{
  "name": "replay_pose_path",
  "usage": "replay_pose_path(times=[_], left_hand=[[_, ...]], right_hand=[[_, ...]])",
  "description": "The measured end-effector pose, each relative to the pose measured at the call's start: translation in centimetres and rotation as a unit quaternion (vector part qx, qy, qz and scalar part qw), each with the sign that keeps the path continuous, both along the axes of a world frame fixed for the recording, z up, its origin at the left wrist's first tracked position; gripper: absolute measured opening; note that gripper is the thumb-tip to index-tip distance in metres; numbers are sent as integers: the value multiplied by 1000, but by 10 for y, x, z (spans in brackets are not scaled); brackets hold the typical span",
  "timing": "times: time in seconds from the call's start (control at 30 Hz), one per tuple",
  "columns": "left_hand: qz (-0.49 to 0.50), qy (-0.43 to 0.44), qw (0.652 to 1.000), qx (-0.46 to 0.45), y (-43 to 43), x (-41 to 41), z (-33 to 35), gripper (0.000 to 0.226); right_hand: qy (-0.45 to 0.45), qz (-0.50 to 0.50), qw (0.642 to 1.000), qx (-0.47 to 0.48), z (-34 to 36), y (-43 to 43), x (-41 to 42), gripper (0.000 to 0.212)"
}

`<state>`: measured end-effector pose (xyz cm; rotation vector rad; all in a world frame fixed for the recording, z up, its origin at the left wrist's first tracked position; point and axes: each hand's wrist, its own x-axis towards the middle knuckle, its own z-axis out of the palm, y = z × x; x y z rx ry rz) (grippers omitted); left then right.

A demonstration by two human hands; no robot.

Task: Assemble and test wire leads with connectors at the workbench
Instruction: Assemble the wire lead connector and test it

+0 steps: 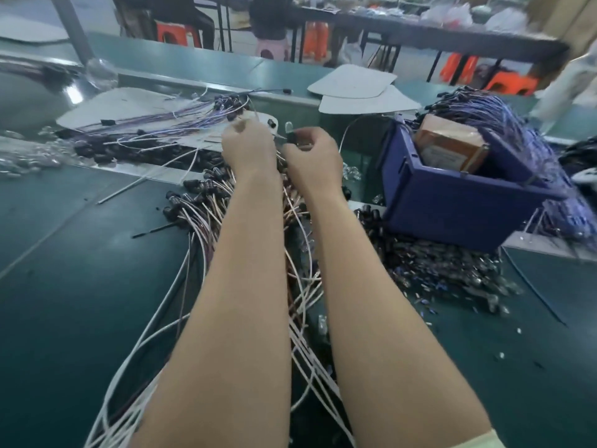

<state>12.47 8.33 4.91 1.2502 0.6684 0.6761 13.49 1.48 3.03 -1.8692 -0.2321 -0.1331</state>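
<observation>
Black connector sits pinched in the right hand's grip.

Wire leads at bench centre; bin right, box inside; loose connectors before bin.

White wires; blue bin.

White and reddish wire leads lay tangled on the green desk, black connectors bunched at their far ends; one black connector sat pinched in the right hand.
</observation>
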Motion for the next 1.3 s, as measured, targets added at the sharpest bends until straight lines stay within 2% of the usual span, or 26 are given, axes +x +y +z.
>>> replay_pose_path(times=[0.1,0.17,0.27,0.37,0.4,0.47,0.57,0.67,0.8,1.0,1.1,1.2,1.3], left_hand=[[-27,-32,998,50,-41,-19,9,18],[-116,3,989,95,-69,-29,12,37],[-264,121,941,175,-112,-44,12,68],[-357,162,896,207,-153,-57,6,69],[-374,164,892,194,-164,-61,2,67],[-402,135,900,106,-183,-64,-10,55],[-400,30,913,-72,-202,-69,-26,27],[-405,-50,898,-164,-208,-72,-37,14],[-408,-66,900,-136,-211,-71,-46,14],[-389,-105,905,-136,-205,-69,-53,9],[-354,-72,927,-99,-202,-65,-55,10],[-302,-45,936,-176,-188,-61,-55,12],[-327,-69,896,-292,-181,-64,-49,12]], right_hand=[[19,-38,993,112,14,-38,-16,13],[36,-45,983,175,21,-70,-28,18],[14,-54,978,199,23,-124,-48,15],[-16,-79,972,222,18,-170,-62,11],[-19,-98,966,238,15,-184,-65,9],[-21,-136,954,266,9,-209,-69,7],[-23,-169,944,282,-4,-233,-72,9],[-17,-172,949,263,-17,-237,-71,16],[-10,-139,972,187,-27,-238,-68,18],[51,-51,987,147,-30,-237,-63,21],[37,-88,990,106,-31,-238,-62,20],[25,-151,983,102,-30,-251,-61,18],[29,-166,983,74,-31,-253,-59,18]])
